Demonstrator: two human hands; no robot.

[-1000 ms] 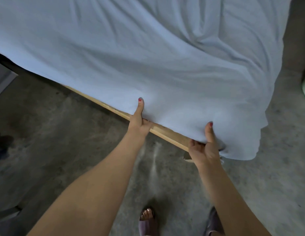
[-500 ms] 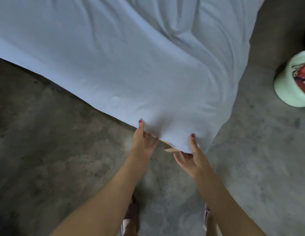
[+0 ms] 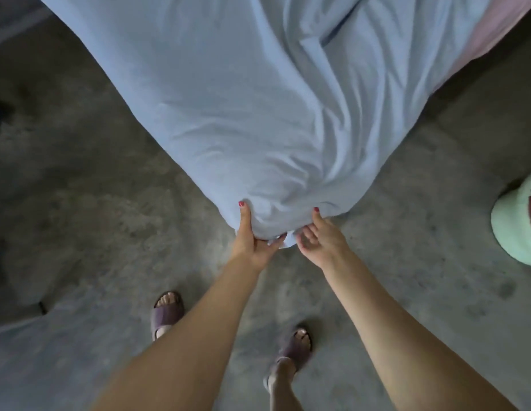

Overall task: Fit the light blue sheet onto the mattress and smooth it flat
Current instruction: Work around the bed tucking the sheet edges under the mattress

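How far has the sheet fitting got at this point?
Done: the light blue sheet is draped over the near corner of the bed. In hand: the left hand and right hand pinch the sheet's edge at that corner, thumbs on top. Left: deep folds cross the fabric, and a pink strip remains uncovered at the far right, so fitting and smoothing remain.

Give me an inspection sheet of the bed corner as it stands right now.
Surface: grey concrete floor, stained.
Job's things: light blue sheet draped over the mattress corner, creased and folded toward the right; pink bedding uncovered at the far right edge.
Clutter: pale green object on the floor at right.
Grippers: left hand and right hand each grip the sheet at the corner, thumbs on top.
Cables: nothing seen.
Surroundings: person's feet in purple slippers below.
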